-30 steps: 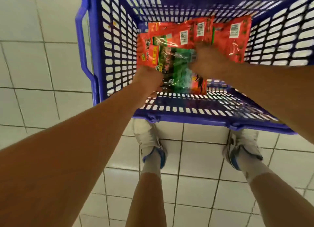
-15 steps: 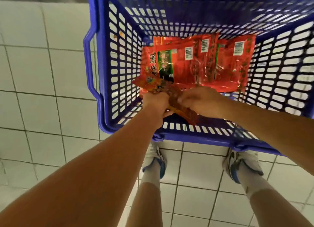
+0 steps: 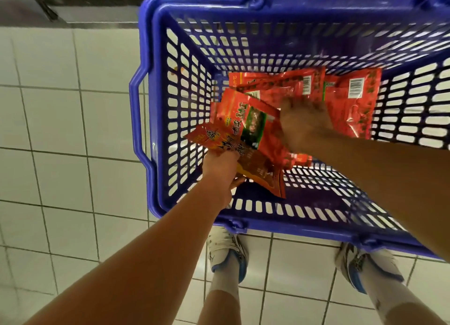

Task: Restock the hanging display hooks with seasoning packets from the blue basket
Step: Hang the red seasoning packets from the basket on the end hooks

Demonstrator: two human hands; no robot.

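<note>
While my left hand (image 3: 220, 171) grips a small sheaf of seasoning packets (image 3: 233, 142) at their lower edge, fingers curled round them, my right hand (image 3: 305, 125) reaches deeper into the blue basket (image 3: 155, 120), its back turned to me. That right hand is blurred; it lies against the green-panelled packet (image 3: 253, 122) and over the loose packets on the basket floor, but whether its fingers pinch anything I cannot tell.

Writing is scarce and hard to read. My held packets are red and orange with bold dark characters across the front, not legible to me. The packet with the green panel carries large white characters beside it, also unreadable at this blur. Two red packets at the far side lie back-up, each showing a white barcode label: one (image 3: 307, 83) at about twelve o'clock from my right hand, the other (image 3: 355, 88) at about one o'clock.

From my left hand the held packets fan out toward one o'clock, leaning against the right hand. The remaining packets lie flat on the basket floor from twelve to two o'clock of my right hand. White floor tiles (image 3: 60, 120) lie at nine o'clock of the basket, and my white shoes (image 3: 229, 254) stand at six o'clock, just beneath its near rim.
</note>
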